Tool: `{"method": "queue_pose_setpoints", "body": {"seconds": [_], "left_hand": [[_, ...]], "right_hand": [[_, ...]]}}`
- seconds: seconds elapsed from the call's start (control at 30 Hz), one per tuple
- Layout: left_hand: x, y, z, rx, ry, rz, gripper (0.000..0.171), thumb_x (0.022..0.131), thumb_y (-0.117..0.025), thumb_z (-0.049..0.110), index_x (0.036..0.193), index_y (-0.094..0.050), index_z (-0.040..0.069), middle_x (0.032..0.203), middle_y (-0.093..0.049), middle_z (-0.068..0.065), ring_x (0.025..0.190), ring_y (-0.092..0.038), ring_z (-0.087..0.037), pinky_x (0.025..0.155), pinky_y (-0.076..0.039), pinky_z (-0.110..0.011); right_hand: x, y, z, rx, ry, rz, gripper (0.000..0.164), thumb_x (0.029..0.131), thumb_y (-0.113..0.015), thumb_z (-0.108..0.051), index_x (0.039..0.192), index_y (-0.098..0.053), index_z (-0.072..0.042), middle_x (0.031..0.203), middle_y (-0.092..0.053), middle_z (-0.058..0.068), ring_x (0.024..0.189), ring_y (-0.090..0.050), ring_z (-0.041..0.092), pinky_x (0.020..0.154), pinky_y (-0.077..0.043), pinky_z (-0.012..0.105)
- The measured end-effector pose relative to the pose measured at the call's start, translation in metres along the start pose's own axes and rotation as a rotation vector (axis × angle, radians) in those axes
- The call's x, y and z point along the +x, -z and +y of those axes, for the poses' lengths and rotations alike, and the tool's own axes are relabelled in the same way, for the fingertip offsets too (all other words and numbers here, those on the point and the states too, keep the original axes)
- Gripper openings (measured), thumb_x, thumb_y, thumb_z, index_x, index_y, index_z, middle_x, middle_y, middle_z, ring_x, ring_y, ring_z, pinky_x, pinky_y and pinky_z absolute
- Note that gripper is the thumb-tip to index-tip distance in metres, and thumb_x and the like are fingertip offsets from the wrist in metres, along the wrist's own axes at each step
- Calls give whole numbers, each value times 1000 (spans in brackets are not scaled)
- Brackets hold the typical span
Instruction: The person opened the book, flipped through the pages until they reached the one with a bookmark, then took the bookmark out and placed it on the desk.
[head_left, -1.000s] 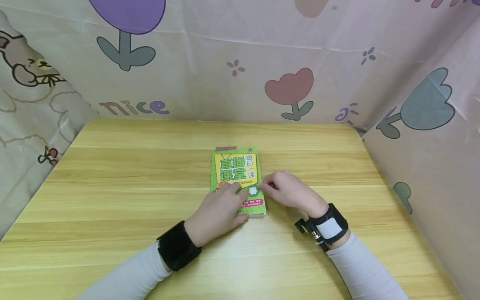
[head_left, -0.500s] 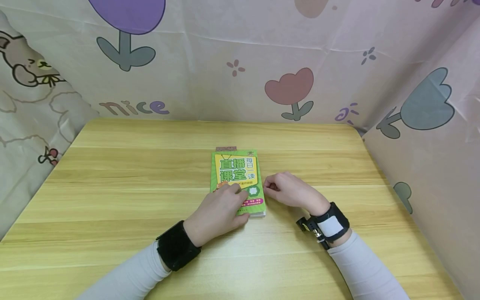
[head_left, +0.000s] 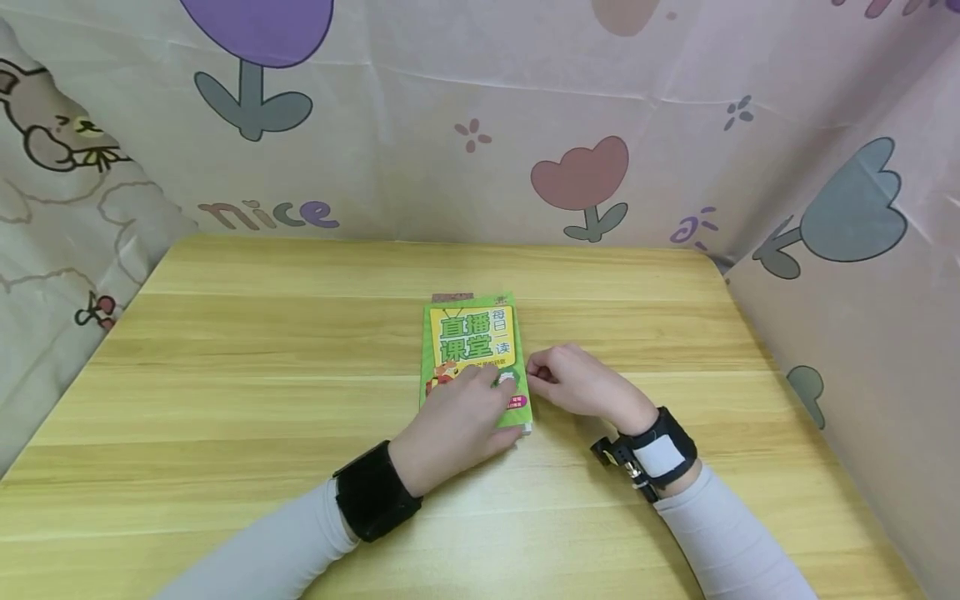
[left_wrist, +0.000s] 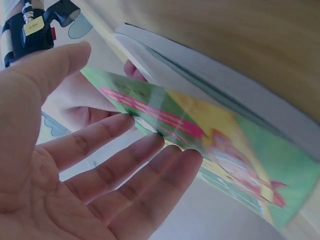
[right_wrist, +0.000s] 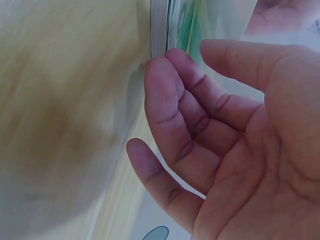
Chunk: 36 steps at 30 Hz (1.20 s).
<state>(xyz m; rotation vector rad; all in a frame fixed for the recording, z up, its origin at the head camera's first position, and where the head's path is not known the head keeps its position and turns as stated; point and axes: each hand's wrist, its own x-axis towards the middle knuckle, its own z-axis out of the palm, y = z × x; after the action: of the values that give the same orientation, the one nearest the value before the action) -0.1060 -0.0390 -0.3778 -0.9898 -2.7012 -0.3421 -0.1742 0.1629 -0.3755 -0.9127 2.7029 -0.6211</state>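
Note:
A small paperback book (head_left: 474,333) with a green and yellow cover lies mid-table, its cover raised a little from the pages along the right side. Over its lower part reaches my left hand (head_left: 457,421); in the left wrist view its nearly straight fingers (left_wrist: 150,155) touch the front cover. My right hand (head_left: 581,383) is at the book's right edge. In the right wrist view, its relaxed, bent fingers (right_wrist: 162,85) are right at the page edges (right_wrist: 159,30), with a gap between thumb and forefinger. Left palm and fingers hide the lower cover.
A dark reddish-brown strip (head_left: 452,297) sticks out beyond the book's top edge. Light wooden tabletop (head_left: 262,350) surrounds the book. Printed cloth (head_left: 420,167) hangs behind the table and along both sides.
The cover's right side, raised a second ago and flat half a second ago, is raised again. My left hand has shifted right across the cover; my right hand has stayed near the edge.

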Motion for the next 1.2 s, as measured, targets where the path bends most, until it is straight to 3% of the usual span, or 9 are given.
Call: {"method": "queue_pose_setpoints", "body": {"seconds": [0.43, 0.67, 0.8, 1.0, 1.2], "left_hand": [[6, 0, 5, 2, -27, 24, 26, 83, -67, 35, 94, -66, 11, 85, -54, 0, 68, -49, -13, 48, -47, -24], [8, 5, 4, -27, -51, 108, 20, 79, -59, 18, 95, -64, 9, 79, -53, 2, 61, -46, -8, 44, -40, -19], [7, 13, 0, -28, -38, 146, 27, 77, -57, 14, 102, -62, 8, 78, -53, 2, 62, -47, -8, 47, -42, -22], [0, 32, -11, -30, -9, 182, 48, 78, -59, 12, 126, -58, 5, 85, -60, -2, 61, -48, -9, 42, -40, -20], [-14, 52, -26, -46, 51, 208, 56, 77, -60, 9, 132, -55, 2, 91, -63, -5, 57, -46, -9, 38, -34, -19]], "right_hand": [[1, -3, 1, 3, -7, -5, 12, 90, -66, -16, 78, -63, -17, 62, -54, -6, 54, -46, 5, 49, -37, 21], [1, -6, 1, -1, -40, -9, 12, 87, -70, -18, 78, -63, -18, 64, -56, -5, 54, -47, 6, 49, -39, 21], [1, -7, 1, 10, -44, -2, 14, 87, -71, -22, 77, -63, -18, 63, -56, -6, 53, -47, 6, 47, -39, 22], [1, -7, 1, 8, -49, -1, 16, 87, -72, -24, 75, -63, -19, 62, -56, -7, 52, -46, 5, 47, -39, 22], [1, -8, 1, -2, -63, 2, 15, 86, -72, -26, 76, -64, -19, 63, -56, -7, 52, -47, 6, 48, -40, 22]]}}
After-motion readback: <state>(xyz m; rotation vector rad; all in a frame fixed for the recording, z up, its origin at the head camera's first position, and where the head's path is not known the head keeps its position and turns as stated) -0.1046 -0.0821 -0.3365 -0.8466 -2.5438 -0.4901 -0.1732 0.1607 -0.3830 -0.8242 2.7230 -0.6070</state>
